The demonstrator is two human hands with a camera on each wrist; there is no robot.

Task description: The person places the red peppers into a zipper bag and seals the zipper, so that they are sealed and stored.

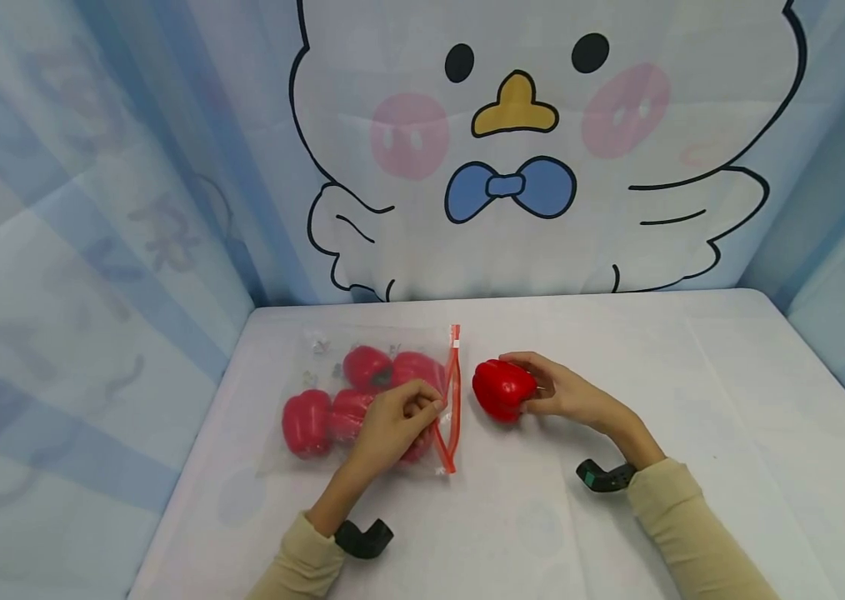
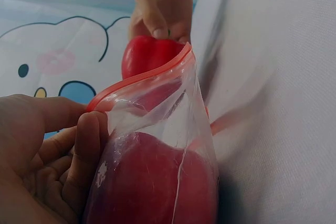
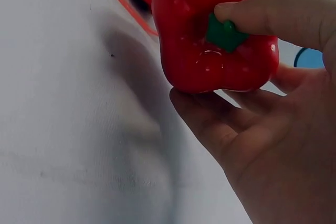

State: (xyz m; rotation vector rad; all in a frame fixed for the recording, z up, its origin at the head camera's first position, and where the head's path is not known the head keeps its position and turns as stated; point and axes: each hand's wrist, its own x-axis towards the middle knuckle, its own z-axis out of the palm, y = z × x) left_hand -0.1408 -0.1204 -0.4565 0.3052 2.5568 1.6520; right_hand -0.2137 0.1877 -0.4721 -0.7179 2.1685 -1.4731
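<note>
A clear zip bag [image 1: 289, 379] lies on the left half of the table, its red-edged mouth facing right and parted. Several red bell peppers [image 1: 307, 423] are inside it. My left hand [image 1: 395, 423] pinches the bag's rim between thumb and finger, which the left wrist view shows close up. Just right of the mouth, my right hand [image 1: 563, 395] holds another red bell pepper [image 1: 501, 389]. In the right wrist view the thumb presses beside its green stem [image 3: 226, 34], with fingers curled beneath. The left hand hides part of the bagged peppers.
A white cloth covers the table [image 1: 730, 400]. A curtain [image 1: 512, 250] with a cartoon bird hangs behind its far edge, and blue-white curtains stand at both sides. Dark camera mounts [image 1: 364, 539] sit on the wrists.
</note>
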